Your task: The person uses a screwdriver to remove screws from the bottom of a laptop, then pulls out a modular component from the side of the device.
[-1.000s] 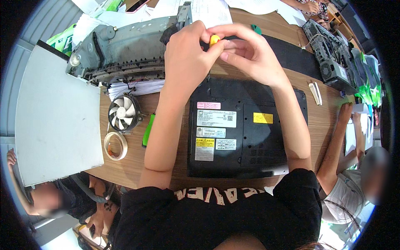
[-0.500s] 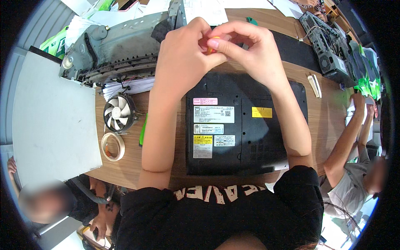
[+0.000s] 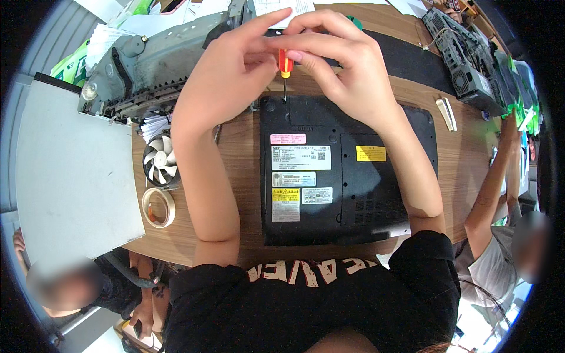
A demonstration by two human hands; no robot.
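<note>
A screwdriver with a red and yellow handle stands almost upright, its thin shaft meeting the far left edge of a black laptop, which lies underside up on the table. My right hand is closed around the handle, thumb on its side and fingers over the top. Close beside it is my left hand, its index finger stretched out and the others loosely bent. Whether those bent fingertips touch the handle, I cannot tell. Several labels and small screw holes show on the laptop.
Left of the laptop are a cooling fan, a roll of tape and a large metal machine frame. Tweezers and an opened computer case lie to the right. Other people sit on both sides.
The screwdriver, mostly hidden between my fingers before, now stands on the laptop's far left corner area. My left hand has moved left and loosened, its index finger straightened.
</note>
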